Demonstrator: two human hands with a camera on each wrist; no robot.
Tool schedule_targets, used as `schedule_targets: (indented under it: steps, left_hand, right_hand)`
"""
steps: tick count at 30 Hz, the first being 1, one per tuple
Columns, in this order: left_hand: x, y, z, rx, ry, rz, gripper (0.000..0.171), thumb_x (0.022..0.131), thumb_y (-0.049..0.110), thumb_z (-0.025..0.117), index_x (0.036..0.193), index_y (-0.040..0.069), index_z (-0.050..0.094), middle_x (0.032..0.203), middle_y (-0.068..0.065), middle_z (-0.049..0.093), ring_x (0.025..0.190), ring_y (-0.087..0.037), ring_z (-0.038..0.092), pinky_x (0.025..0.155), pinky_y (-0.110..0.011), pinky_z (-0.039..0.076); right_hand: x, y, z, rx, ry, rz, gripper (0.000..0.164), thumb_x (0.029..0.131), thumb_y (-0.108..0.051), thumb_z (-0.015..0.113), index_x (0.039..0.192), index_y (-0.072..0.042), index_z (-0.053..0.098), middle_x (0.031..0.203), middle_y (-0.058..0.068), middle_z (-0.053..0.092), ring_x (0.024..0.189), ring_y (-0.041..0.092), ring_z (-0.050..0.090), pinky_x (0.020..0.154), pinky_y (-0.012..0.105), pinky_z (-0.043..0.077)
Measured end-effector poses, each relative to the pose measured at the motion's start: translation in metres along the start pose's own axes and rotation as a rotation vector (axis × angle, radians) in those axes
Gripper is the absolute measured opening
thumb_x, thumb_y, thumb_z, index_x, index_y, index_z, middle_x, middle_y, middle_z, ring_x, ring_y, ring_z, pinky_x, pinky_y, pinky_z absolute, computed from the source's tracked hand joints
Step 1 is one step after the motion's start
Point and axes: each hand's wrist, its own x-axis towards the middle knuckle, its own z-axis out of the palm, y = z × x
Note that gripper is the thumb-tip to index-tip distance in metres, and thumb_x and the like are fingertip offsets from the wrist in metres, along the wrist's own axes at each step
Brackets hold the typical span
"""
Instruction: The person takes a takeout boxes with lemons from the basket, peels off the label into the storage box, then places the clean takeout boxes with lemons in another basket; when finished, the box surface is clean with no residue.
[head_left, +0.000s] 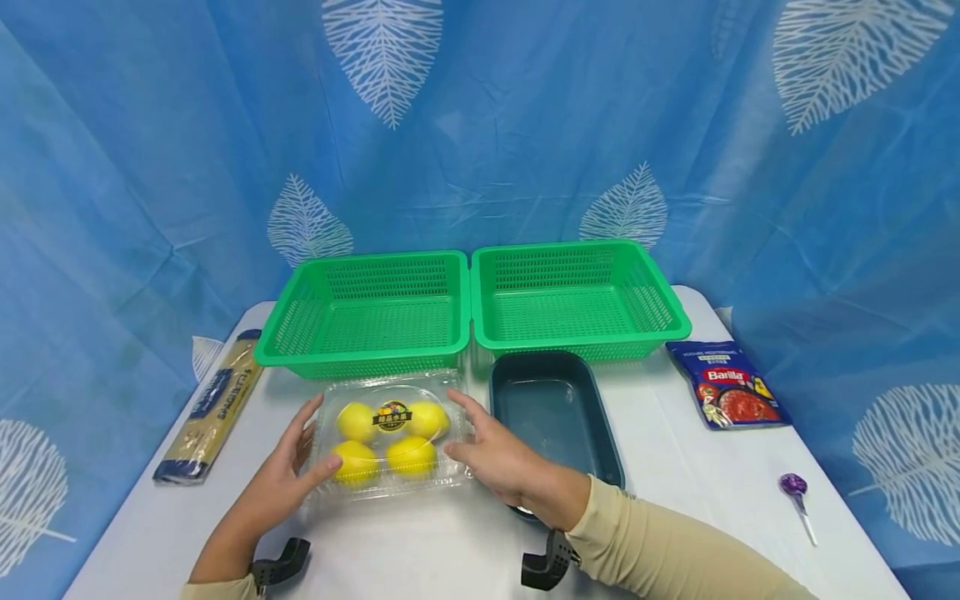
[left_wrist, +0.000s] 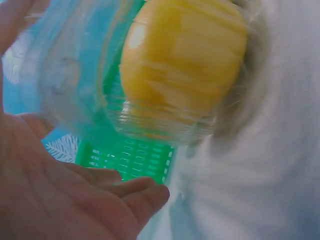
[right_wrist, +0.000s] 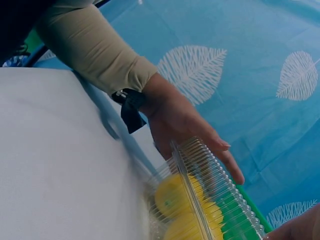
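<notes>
A clear plastic clamshell box (head_left: 390, 433) of several lemons (head_left: 411, 457), with a black fruit label on its lid, lies in front of the green baskets. My left hand (head_left: 281, 475) is at its left side, thumb over the front corner. In the left wrist view, the relaxed fingers (left_wrist: 145, 197) of that hand spread below the box's edge, with the palm showing. At the right side of the box is my right hand (head_left: 498, 454), its forefinger and thumb extended against the rim. Only part of the right hand (right_wrist: 300, 225) shows in its own wrist view.
Two green baskets (head_left: 363, 360) (head_left: 577, 343) stand side by side at the back. A dark blue baking dish (head_left: 555, 417) sits under the right forearm. Spaghetti (head_left: 213, 408) lies far left; a Barilla sauce pouch (head_left: 727, 387) and a purple lollipop (head_left: 793, 485) lie right.
</notes>
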Motion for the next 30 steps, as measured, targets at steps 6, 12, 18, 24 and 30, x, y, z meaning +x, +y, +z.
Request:
schedule_targets:
  steps: [6,12,18,24,30]
  left_hand:
    - [0.002,-0.007,0.006,-0.056,-0.012,0.025,0.086,0.090,0.020,0.064,0.149,0.041,0.006,0.154,-0.003,-0.016,0.136,-0.041,-0.006,0.101,-0.067,0.006]
    - [0.004,-0.007,0.011,-0.143,0.016,0.045,0.088,0.089,0.015,0.065,0.151,0.035,0.007,0.155,0.005,-0.006,0.138,-0.027,-0.009,0.100,-0.067,-0.001]
    - [0.004,-0.007,0.015,-0.216,0.052,-0.010,0.089,0.087,0.017,0.068,0.151,0.033,0.009,0.155,0.003,0.002,0.139,-0.023,-0.007,0.099,-0.068,-0.005]
    - [0.004,-0.007,0.017,-0.312,0.060,-0.003,0.089,0.086,0.011,0.068,0.152,0.029,0.011,0.155,0.004,0.003,0.139,-0.020,-0.007,0.101,-0.065,-0.007]
    - [0.004,-0.007,0.016,-0.338,0.053,-0.003,0.087,0.087,0.009,0.066,0.151,0.034,0.012,0.155,0.006,0.000,0.139,-0.019,-0.007,0.102,-0.063,-0.005]
  right_hand:
    - [0.000,0.000,0.000,0.003,0.001,0.004,0.072,0.091,-0.004,0.058,0.147,-0.036,0.026,0.153,0.011,0.012,0.130,0.043,0.026,0.098,0.061,0.028]
    - [0.000,0.000,0.000,0.006,-0.005,-0.002,0.072,0.091,-0.004,0.057,0.147,-0.037,0.026,0.154,0.010,0.011,0.130,0.042,0.028,0.098,0.061,0.029]
    - [0.000,0.000,0.000,0.007,-0.008,-0.006,0.072,0.092,-0.004,0.056,0.148,-0.034,0.024,0.154,0.011,0.011,0.131,0.042,0.025,0.098,0.061,0.028]
    - [0.000,0.001,0.001,0.006,0.000,-0.009,0.071,0.092,-0.003,0.056,0.148,-0.034,0.025,0.154,0.010,0.011,0.132,0.043,0.022,0.099,0.062,0.025]
    - [0.000,0.001,0.002,-0.002,0.009,-0.014,0.070,0.092,-0.004,0.057,0.148,-0.033,0.026,0.153,0.009,0.013,0.133,0.041,0.021,0.100,0.061,0.024]
